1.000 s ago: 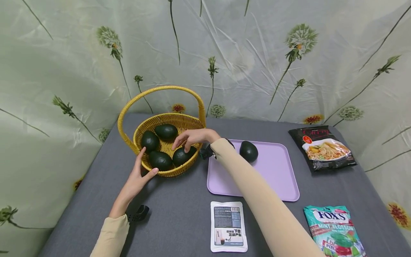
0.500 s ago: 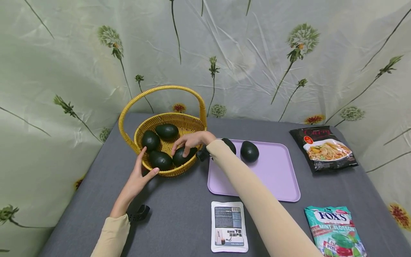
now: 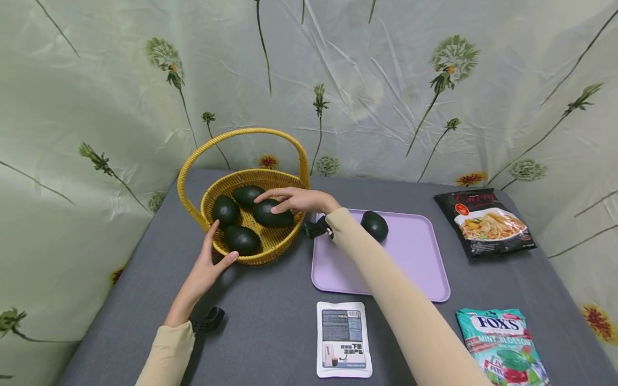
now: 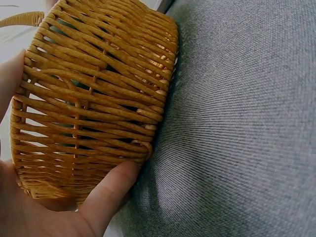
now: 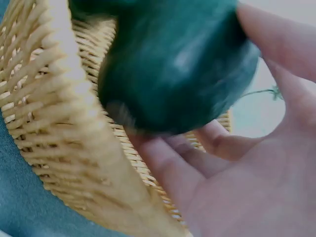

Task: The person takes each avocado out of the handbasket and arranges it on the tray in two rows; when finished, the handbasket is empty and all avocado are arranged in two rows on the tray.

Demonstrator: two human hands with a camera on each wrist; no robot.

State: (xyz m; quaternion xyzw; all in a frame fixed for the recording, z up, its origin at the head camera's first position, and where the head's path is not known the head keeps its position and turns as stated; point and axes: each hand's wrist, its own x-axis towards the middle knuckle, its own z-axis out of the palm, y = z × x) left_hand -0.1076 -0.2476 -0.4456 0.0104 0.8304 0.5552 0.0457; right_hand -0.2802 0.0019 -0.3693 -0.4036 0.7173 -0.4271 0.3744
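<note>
A yellow wicker basket (image 3: 267, 256) with a tall arched handle stands at the back left. My right hand (image 3: 301, 200) grips a dark green avocado (image 3: 273, 214) over the basket's right half. In the right wrist view, fingers and thumb wrap this avocado (image 5: 173, 69), slightly blurred. Three more avocados lie in the basket: one at the back (image 3: 245, 195), one at the left (image 3: 225, 210) and one at the front (image 3: 242, 240). At the basket's front left, my left hand (image 3: 205, 273) holds its side; the left wrist view shows the thumb against the woven wall (image 4: 94, 98).
A lilac tray (image 3: 410, 268) right of the basket bears an avocado (image 3: 374, 227); my right forearm covers part of it. A white pouch (image 3: 344, 340) lies in front. At the right are a black noodle packet (image 3: 485, 222) and a teal candy bag (image 3: 504, 348).
My right hand has taken hold of the front-right avocado and raised it up and back from the basket's bottom. The left hand keeps its place on the basket.
</note>
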